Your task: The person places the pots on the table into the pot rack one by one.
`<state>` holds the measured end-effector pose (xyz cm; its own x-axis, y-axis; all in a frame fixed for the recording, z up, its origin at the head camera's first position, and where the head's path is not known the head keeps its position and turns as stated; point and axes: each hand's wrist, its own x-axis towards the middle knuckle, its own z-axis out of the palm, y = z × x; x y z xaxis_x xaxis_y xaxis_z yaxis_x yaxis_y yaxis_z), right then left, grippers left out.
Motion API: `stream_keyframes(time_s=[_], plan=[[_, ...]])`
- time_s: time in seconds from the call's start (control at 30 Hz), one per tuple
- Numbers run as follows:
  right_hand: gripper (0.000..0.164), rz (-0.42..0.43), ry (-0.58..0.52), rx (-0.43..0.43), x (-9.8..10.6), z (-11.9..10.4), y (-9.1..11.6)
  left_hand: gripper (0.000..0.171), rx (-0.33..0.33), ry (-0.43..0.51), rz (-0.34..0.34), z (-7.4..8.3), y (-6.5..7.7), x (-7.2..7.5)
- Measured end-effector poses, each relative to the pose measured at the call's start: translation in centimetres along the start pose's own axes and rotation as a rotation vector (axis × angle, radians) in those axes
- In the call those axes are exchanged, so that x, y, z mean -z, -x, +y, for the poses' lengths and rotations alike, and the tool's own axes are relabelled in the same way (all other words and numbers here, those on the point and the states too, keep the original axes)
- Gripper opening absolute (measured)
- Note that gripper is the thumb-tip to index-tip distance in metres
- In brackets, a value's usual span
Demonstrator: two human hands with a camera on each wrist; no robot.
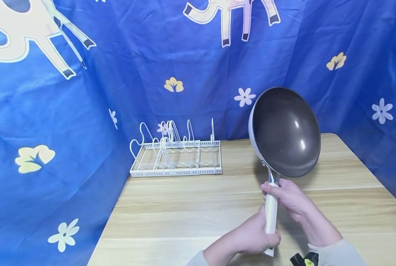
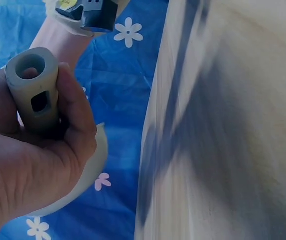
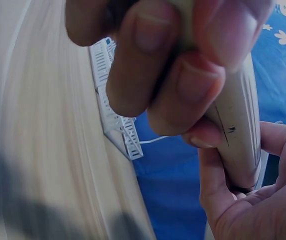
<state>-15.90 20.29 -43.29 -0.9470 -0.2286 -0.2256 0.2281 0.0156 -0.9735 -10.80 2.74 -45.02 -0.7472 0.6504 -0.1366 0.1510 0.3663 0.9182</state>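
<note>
A wok [image 1: 285, 133] with a dark inside and a pale outside is held up over the table, its hollow tilted toward me. Its white handle [image 1: 271, 210] points down toward the near edge. Low on that handle, my left hand [image 1: 255, 232] grips the end; the left wrist view shows its fingers [image 2: 78, 115] curled round the handle's holed tip [image 2: 35, 95]. Higher up, close to the pan, my right hand [image 1: 292, 197] holds the handle with the thumb across it. In the right wrist view the right fingers [image 3: 143, 65] wrap the handle, with the left hand [image 3: 268, 200] beyond.
A white wire rack [image 1: 176, 171] with upright loops stands at the back left of the wooden table [image 1: 184, 214]. Blue patterned cloth [image 1: 204, 81] hangs behind the table and along both sides.
</note>
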Motion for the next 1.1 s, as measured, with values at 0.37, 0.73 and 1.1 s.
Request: stream_keyframes(time_s=[0.37,0.73,1.1], plan=[[0.016,-0.109,-0.02,0.035,-1.2,-0.7,-0.1,0.051,0.01,-0.031,0.083,-0.2,1.6,0.4],[0.006,-0.194,-0.06,0.063,-3.1,-1.2,-0.7,0.054,0.027,-0.155,0.195,-0.8,3.0,1.0],[0.023,-0.136,0.002,0.088,-5.5,-2.1,-1.5,0.057,0.02,-0.269,0.293,-1.4,3.8,2.1]])
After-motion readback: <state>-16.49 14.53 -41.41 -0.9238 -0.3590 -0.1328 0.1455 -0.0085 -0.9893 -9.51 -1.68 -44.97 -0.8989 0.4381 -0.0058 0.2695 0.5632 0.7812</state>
